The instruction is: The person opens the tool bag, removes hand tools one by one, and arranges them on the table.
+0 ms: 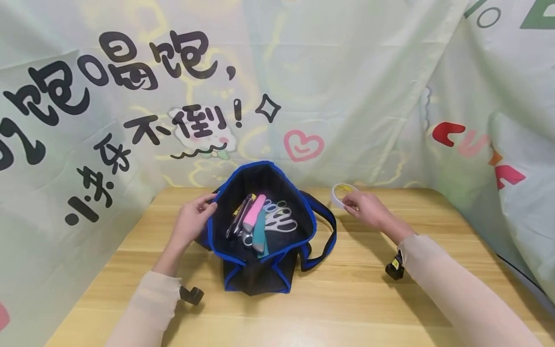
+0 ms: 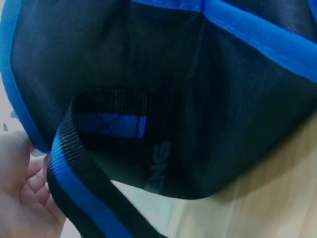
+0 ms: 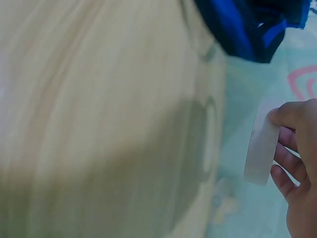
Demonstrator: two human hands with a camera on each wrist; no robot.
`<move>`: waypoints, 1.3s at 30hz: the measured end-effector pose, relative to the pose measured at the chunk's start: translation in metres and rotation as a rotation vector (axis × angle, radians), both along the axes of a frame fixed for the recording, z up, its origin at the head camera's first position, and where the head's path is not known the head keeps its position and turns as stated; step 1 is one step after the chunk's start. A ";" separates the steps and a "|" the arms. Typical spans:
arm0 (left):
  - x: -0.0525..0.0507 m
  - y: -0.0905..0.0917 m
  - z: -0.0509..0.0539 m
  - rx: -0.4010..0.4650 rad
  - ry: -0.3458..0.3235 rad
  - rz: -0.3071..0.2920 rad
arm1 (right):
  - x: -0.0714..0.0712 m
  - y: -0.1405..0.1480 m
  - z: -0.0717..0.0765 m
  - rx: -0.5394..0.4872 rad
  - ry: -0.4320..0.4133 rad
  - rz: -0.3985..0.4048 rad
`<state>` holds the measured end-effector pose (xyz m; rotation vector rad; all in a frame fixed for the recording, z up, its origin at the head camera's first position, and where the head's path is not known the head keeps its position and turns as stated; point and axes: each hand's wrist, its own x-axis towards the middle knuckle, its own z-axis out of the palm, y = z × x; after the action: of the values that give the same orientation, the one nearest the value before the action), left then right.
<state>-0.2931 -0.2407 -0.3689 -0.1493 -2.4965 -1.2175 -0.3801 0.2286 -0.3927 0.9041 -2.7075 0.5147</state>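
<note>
A black tool bag with blue edging (image 1: 211, 236) stands open at the top on the table. Its left rim is pinched by my left hand (image 1: 193, 218); the left wrist view shows that hand (image 2: 29, 193) at the blue edge beside a strap (image 2: 79, 178). Inside lie a pink-handled tool (image 1: 255, 212), a teal one (image 1: 259, 229), some dark slim tools (image 1: 238, 217) and white-handled scissors (image 1: 282, 225). To the right of the bag, my right hand (image 1: 368, 208) holds a roll of white tape (image 1: 334, 196) between thumb and fingers. In the right wrist view the roll (image 3: 261, 153) appears edge-on.
The bag's side strap (image 1: 331, 241) loops out to the right over the wooden table (image 1: 347, 308). A printed cloth (image 1: 355, 96) hangs behind the table and along both sides.
</note>
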 end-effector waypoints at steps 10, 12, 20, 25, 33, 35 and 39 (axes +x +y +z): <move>0.003 -0.011 -0.001 -0.087 -0.010 -0.029 | -0.003 0.019 -0.025 0.069 -0.003 0.043; 0.004 -0.012 -0.001 -0.090 -0.022 -0.039 | -0.003 0.021 -0.029 0.071 -0.009 0.042; 0.006 -0.011 0.004 -0.089 -0.053 -0.038 | -0.008 0.029 -0.035 0.072 0.021 0.050; 0.008 -0.010 0.007 -0.058 -0.077 -0.035 | -0.010 0.030 -0.035 0.100 0.029 0.073; 0.008 -0.008 0.008 -0.056 -0.065 -0.017 | -0.009 0.032 -0.036 0.105 0.037 0.062; 0.008 -0.007 0.008 -0.059 -0.067 -0.012 | -0.008 0.032 -0.035 0.100 0.030 0.058; 0.009 -0.007 0.009 -0.058 -0.084 -0.002 | -0.007 0.032 -0.031 0.089 0.021 0.041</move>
<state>-0.2841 -0.2478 -0.3602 -0.1183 -2.6055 -1.1756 -0.3872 0.2601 -0.4234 0.9844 -2.7169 0.3927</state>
